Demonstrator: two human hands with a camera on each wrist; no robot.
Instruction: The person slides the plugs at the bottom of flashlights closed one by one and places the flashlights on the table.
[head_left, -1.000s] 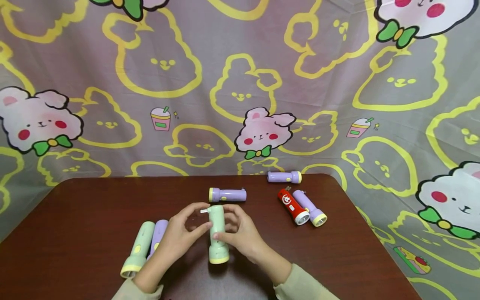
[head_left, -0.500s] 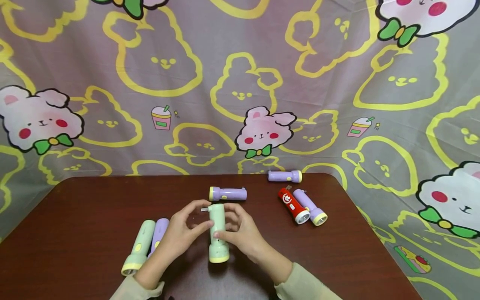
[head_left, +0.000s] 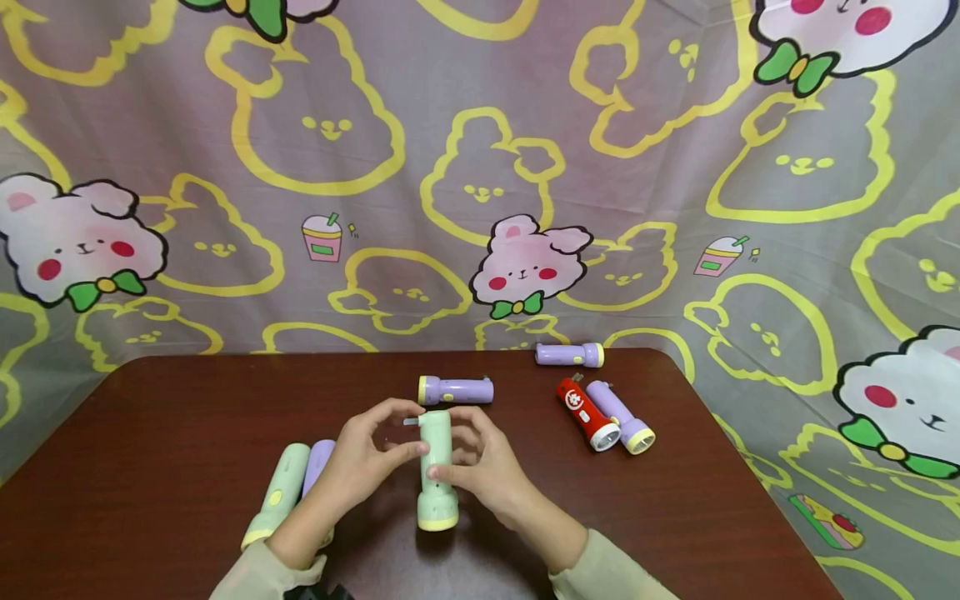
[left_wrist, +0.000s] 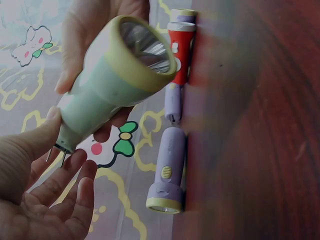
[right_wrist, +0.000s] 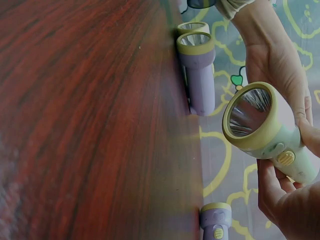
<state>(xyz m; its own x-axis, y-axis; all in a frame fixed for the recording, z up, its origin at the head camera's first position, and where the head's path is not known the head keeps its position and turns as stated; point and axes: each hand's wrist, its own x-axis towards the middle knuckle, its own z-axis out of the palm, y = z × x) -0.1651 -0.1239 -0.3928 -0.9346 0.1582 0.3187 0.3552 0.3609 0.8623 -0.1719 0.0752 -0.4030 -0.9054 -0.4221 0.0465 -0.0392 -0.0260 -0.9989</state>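
A pale green flashlight (head_left: 437,500) with a yellow rim is held above the table, its lens end down and toward the person in the head view. My right hand (head_left: 487,467) grips the body, thumb across the near side. My left hand (head_left: 367,458) pinches its tail between thumb and fingertips. Metal plug prongs (left_wrist: 63,159) stick out from the tail, close to the left fingers. The right wrist view shows the reflector (right_wrist: 251,112) and a yellow slide switch (right_wrist: 286,158) on the side.
Left on the brown table (head_left: 187,417) lie another green flashlight (head_left: 283,483) and a purple one (head_left: 318,462), partly behind the left forearm. Beyond the hands is a purple flashlight (head_left: 465,391). At right are a red flashlight (head_left: 588,415) and two purple ones. Patterned cloth (head_left: 405,208) hangs behind.
The left forearm has shifted slightly left, so its sleeve now covers the lens of the green flashlight lying there. Both hands keep almost the same hold on the raised flashlight.
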